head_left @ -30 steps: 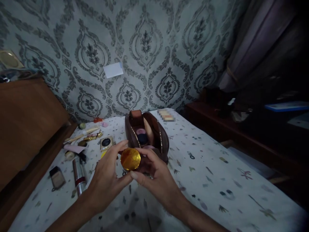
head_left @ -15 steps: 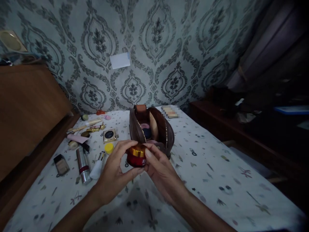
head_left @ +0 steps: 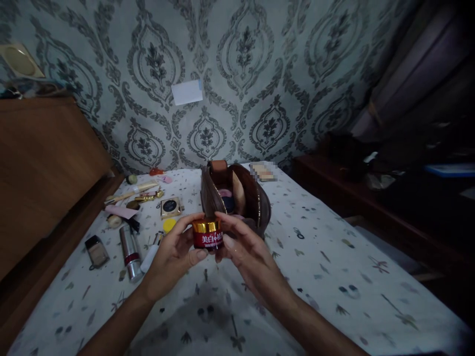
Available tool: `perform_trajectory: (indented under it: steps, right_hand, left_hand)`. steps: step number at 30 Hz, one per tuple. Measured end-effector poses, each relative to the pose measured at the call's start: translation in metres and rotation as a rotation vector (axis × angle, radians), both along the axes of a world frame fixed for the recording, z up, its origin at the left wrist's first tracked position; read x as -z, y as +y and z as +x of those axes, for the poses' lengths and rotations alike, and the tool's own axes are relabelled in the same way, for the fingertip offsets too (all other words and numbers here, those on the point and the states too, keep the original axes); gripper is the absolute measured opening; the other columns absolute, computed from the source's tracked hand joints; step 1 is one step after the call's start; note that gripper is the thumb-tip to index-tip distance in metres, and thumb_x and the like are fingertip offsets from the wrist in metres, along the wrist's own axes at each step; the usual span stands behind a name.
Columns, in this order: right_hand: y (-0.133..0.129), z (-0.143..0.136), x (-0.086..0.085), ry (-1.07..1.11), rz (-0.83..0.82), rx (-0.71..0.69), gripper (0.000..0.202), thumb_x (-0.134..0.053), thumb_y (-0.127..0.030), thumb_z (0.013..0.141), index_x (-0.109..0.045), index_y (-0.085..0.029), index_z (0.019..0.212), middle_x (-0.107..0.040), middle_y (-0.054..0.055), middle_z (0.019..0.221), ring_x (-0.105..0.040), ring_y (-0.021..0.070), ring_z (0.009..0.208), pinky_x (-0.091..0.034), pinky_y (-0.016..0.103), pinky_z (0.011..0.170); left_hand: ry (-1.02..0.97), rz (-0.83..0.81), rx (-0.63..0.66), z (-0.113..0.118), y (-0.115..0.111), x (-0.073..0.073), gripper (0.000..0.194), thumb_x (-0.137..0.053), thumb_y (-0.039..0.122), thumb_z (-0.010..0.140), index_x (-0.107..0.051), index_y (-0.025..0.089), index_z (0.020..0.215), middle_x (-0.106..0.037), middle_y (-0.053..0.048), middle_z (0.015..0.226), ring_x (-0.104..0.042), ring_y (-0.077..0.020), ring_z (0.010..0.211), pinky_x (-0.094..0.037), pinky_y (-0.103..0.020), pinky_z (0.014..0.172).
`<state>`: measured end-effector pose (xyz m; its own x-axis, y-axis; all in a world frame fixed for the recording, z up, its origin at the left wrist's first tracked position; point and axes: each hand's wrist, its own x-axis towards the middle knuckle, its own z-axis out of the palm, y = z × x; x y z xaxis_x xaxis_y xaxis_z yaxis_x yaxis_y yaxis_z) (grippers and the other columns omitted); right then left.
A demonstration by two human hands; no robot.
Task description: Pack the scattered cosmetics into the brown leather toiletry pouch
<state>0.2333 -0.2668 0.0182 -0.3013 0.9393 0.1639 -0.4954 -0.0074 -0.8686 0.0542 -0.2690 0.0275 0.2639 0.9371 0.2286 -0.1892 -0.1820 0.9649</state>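
Note:
A red cream jar (head_left: 207, 236) with a gold lid is held upright between both hands, its white lettering facing me. My left hand (head_left: 171, 257) grips its left side, thumb low at the front and fingers by the lid. On the other side, the fingers and thumb of my right hand (head_left: 245, 252) close round the jar's right edge. Just behind the jar stands a brown cosmetic bag (head_left: 265, 207), unzipped, with a beige pointed item (head_left: 238, 192) and a pink round item (head_left: 224, 193) inside. The bag's front is partly hidden by my hands.
Left of my hands lie a silver tube (head_left: 130, 254), a foundation bottle (head_left: 97, 251), a yellow cap (head_left: 169, 225), a compact (head_left: 170, 206) and several brushes and tubes. A wooden cabinet (head_left: 48, 163) borders the left side. A blurred flat item (head_left: 263, 171) lies behind the bag.
The jar has been turned and tipped more upright, so its lettered label now faces me. Both hands have shifted their fingers around it. The camera view has moved slightly.

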Motion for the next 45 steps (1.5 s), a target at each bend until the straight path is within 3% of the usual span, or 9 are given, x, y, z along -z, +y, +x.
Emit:
perform_trajectory:
  steps: [6, 13, 17, 25, 29, 33, 37, 42, 45]
  right_hand:
    - [0.005, 0.010, -0.005, -0.224, 0.153, -0.023, 0.058, -0.076, -0.024, 0.079, -0.056, -0.032, 0.133, -0.062, 0.004, 0.116, -0.063, 0.0138, 0.092, -0.055, 0.029, 0.081]
    - [0.011, 0.017, -0.013, -0.566, 0.532, 0.204, 0.052, -0.070, -0.016, 0.080, -0.060, -0.030, 0.129, -0.058, 0.003, 0.100, -0.060, 0.0145, 0.081, -0.055, 0.029, 0.071]
    - [0.015, 0.023, -0.019, -0.655, 0.660, 0.226, 0.054, -0.067, -0.010, 0.081, -0.059, -0.030, 0.130, -0.056, 0.003, 0.099, -0.059, 0.0166, 0.086, -0.055, 0.030, 0.073]
    - [0.023, 0.031, -0.032, -0.566, 0.498, 0.032, 0.040, -0.069, -0.036, 0.087, -0.061, -0.024, 0.124, -0.061, 0.006, 0.108, -0.064, 0.0173, 0.090, -0.056, 0.031, 0.076]
    - [0.034, 0.035, -0.039, -0.531, 0.395, -0.060, 0.034, -0.066, -0.042, 0.088, -0.064, -0.020, 0.115, -0.068, 0.005, 0.098, -0.064, 0.0157, 0.081, -0.054, 0.027, 0.068]
    - [0.045, 0.035, -0.046, -0.467, 0.278, -0.146, 0.037, -0.073, -0.044, 0.082, -0.065, -0.018, 0.108, -0.070, 0.005, 0.097, -0.067, 0.0166, 0.083, -0.055, 0.029, 0.072]
    - [0.051, 0.035, -0.055, -0.523, 0.276, -0.157, 0.040, -0.079, -0.040, 0.076, -0.067, -0.018, 0.108, -0.072, 0.005, 0.099, -0.068, 0.0180, 0.087, -0.056, 0.032, 0.076]
    - [0.060, 0.039, -0.066, -0.539, 0.275, -0.168, 0.052, -0.079, -0.038, 0.077, -0.066, -0.020, 0.123, -0.071, 0.005, 0.105, -0.068, 0.0165, 0.083, -0.056, 0.031, 0.072]
    - [0.067, 0.043, -0.073, -0.500, 0.203, -0.241, 0.055, -0.078, -0.038, 0.077, -0.065, -0.022, 0.128, -0.071, 0.005, 0.109, -0.067, 0.0136, 0.078, -0.056, 0.028, 0.067]
  left_hand:
    - [-0.086, 0.011, 0.044, -0.001, 0.006, 0.001, 0.054, -0.080, 0.037, 0.078, -0.063, 0.027, 0.128, -0.068, -0.006, 0.123, -0.067, -0.0209, 0.106, -0.053, -0.027, 0.092]
    - [-0.174, -0.028, 0.086, 0.004, 0.008, 0.005, 0.058, -0.082, 0.042, 0.075, -0.064, 0.026, 0.127, -0.063, -0.008, 0.127, -0.064, -0.0244, 0.110, -0.052, -0.030, 0.093]
    - [-0.221, -0.040, 0.078, 0.009, 0.010, 0.000, 0.056, -0.085, 0.041, 0.071, -0.066, 0.025, 0.122, -0.067, -0.007, 0.120, -0.065, -0.0218, 0.108, -0.052, -0.026, 0.088]
    - [-0.285, -0.109, 0.095, 0.012, 0.016, -0.002, 0.057, -0.084, 0.039, 0.074, -0.061, 0.024, 0.124, -0.069, -0.007, 0.111, -0.067, -0.0233, 0.106, -0.055, -0.034, 0.090]
    - [-0.259, -0.112, 0.095, 0.013, 0.018, -0.003, 0.061, -0.082, 0.039, 0.075, -0.054, 0.024, 0.128, -0.067, -0.008, 0.118, -0.066, -0.0241, 0.107, -0.057, -0.035, 0.088]
    - [-0.206, -0.054, 0.088, 0.013, 0.021, -0.006, 0.067, -0.083, 0.037, 0.075, -0.050, 0.026, 0.132, -0.063, -0.010, 0.127, -0.065, -0.0243, 0.110, -0.054, -0.036, 0.091]
    - [-0.125, 0.003, 0.065, 0.012, 0.026, -0.007, 0.065, -0.081, 0.032, 0.077, -0.049, 0.026, 0.133, -0.060, -0.010, 0.132, -0.066, -0.0226, 0.107, -0.053, -0.035, 0.092]
    - [-0.119, 0.055, -0.019, 0.019, 0.034, -0.013, 0.060, -0.081, 0.033, 0.076, -0.051, 0.026, 0.127, -0.060, -0.007, 0.127, -0.065, -0.0216, 0.107, -0.053, -0.035, 0.094]
    - [-0.119, 0.086, -0.077, 0.026, 0.041, -0.017, 0.063, -0.082, 0.038, 0.073, -0.048, 0.026, 0.124, -0.060, -0.007, 0.122, -0.067, -0.0204, 0.099, -0.057, -0.035, 0.086]
